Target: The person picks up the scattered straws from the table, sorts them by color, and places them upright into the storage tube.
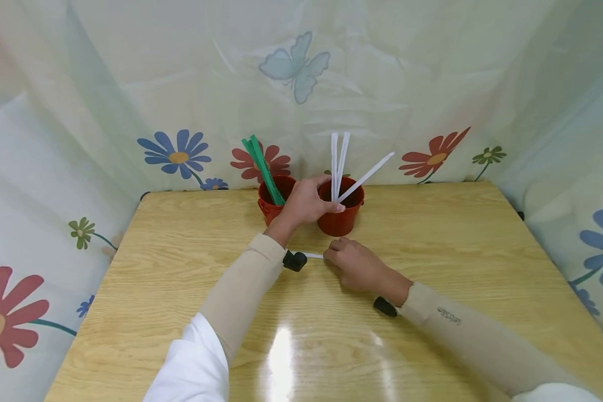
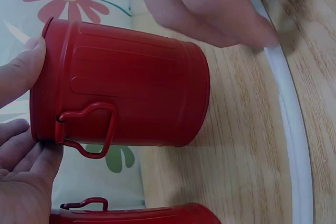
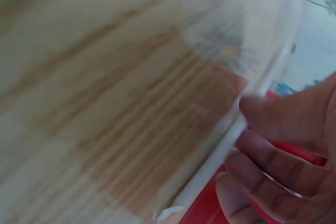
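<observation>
My left hand (image 1: 307, 202) grips the rim of the right-hand red bucket (image 1: 338, 224), thumb at the front and fingers on the far side. Three long white straws (image 1: 343, 159) stick up out of that bucket, one leaning right. Just in front of it, my right hand (image 1: 358, 267) pinches a long white straw (image 1: 314, 255) low over the table. Seen from the right wrist, the thumb (image 3: 270, 114) and fingertips are on this straw (image 3: 210, 163), whose near end looks flattened. The left wrist view shows the bucket's side (image 2: 131, 87) and folded wire handle.
A second red bucket (image 1: 266, 212) with green straws (image 1: 264, 167) stands left of the first, partly behind my left hand. Both are near the back edge of the wooden table (image 1: 432, 234). A flowered curtain (image 1: 181, 100) hangs behind and along both sides.
</observation>
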Demonstrator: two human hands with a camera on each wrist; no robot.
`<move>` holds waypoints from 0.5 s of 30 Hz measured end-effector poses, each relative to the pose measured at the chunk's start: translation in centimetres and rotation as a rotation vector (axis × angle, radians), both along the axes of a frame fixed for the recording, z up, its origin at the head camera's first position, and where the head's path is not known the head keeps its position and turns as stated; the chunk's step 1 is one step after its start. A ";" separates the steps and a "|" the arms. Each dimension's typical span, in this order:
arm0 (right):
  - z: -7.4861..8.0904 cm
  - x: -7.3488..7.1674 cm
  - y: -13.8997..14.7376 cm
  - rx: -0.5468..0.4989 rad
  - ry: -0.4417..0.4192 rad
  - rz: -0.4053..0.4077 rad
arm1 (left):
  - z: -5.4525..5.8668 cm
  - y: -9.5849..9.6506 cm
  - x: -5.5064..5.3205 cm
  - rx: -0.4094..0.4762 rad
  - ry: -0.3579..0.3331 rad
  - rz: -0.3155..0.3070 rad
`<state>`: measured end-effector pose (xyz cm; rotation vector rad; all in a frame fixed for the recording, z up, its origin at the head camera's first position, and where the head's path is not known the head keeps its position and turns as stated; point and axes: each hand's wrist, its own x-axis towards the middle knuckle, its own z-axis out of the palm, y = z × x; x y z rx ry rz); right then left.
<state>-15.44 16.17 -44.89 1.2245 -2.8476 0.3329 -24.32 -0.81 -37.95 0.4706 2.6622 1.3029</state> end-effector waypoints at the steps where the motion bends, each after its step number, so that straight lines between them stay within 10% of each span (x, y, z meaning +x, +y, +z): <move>1: 0.0 0.1 -0.1 0.022 0.009 0.000 | 0.0 0.0 0.0 -0.001 0.000 0.000; 15: 1.5 0.4 -0.2 0.231 -0.186 0.002 | -0.2 0.1 0.1 -0.013 -0.006 0.016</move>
